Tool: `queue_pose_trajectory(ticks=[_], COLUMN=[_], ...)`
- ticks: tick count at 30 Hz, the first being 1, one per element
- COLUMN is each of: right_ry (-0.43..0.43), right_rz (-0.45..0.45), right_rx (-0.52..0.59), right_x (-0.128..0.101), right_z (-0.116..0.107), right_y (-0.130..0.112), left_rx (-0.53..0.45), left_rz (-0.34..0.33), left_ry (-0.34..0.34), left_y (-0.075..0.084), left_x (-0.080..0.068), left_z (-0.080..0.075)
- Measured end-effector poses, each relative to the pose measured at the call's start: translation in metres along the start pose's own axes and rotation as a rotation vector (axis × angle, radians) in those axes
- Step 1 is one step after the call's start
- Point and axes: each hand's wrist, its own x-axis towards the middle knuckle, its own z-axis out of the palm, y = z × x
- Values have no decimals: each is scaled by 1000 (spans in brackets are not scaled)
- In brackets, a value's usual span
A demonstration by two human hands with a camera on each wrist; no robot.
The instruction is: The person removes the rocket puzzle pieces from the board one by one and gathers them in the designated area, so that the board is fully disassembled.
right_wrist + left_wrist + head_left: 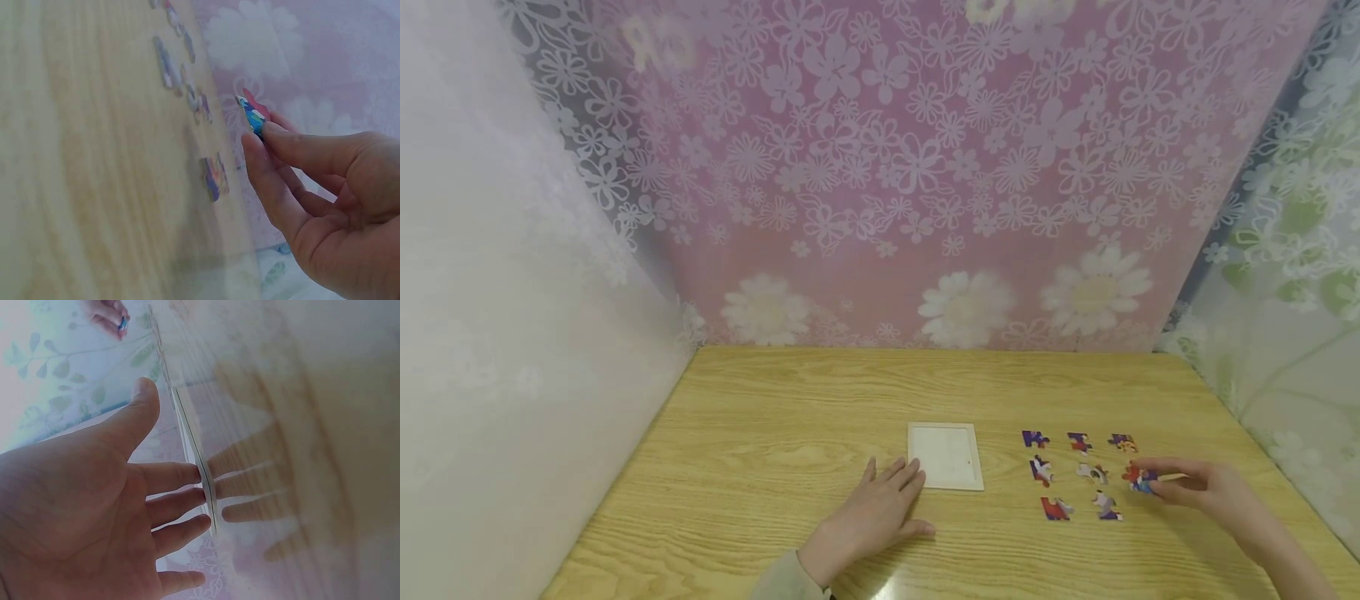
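Note:
Between thumb and fingertips, my right hand [1213,492] pinches a colourful jigsaw piece [252,116], mostly blue and red. The right wrist view shows it held above the table. My left hand [876,515] has its fingers stretched out, fingertips right at the lower left edge of a square white puzzle frame [946,457]. In the left wrist view the palm and straight fingers [178,506] show beside the frame's edge. Several loose jigsaw pieces lie in rows left of my right hand, among them a purple one [1035,439] and a red one [1056,508].
The wood-grain table [775,417] is bounded by a pink flowered backdrop [880,208] behind, a pale panel [512,333] at the left and a leaf-patterned one [1300,333] at the right.

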Motion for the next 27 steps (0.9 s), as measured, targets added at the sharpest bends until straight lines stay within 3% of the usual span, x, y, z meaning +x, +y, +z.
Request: queue_pose_trajectory(ticks=[7, 13, 18, 21, 27], right_ry=[-143, -141, -89, -79, -103], right_rz=[-8, 62, 162, 173, 147], right_rx=[122, 143, -4, -92, -88], right_x=[-7, -10, -12, -13, -12], right_z=[2, 4, 3, 3, 1], right_y=[25, 32, 25, 22, 25], left_rx=[-9, 9, 26, 30, 10], left_rz=[1, 4, 4, 4, 11], left_ry=[-7, -7, 1, 6, 11], left_y=[1, 1, -1, -1, 0], left_x=[0, 1, 3, 3, 1], left_z=[-3, -3, 0, 1, 1])
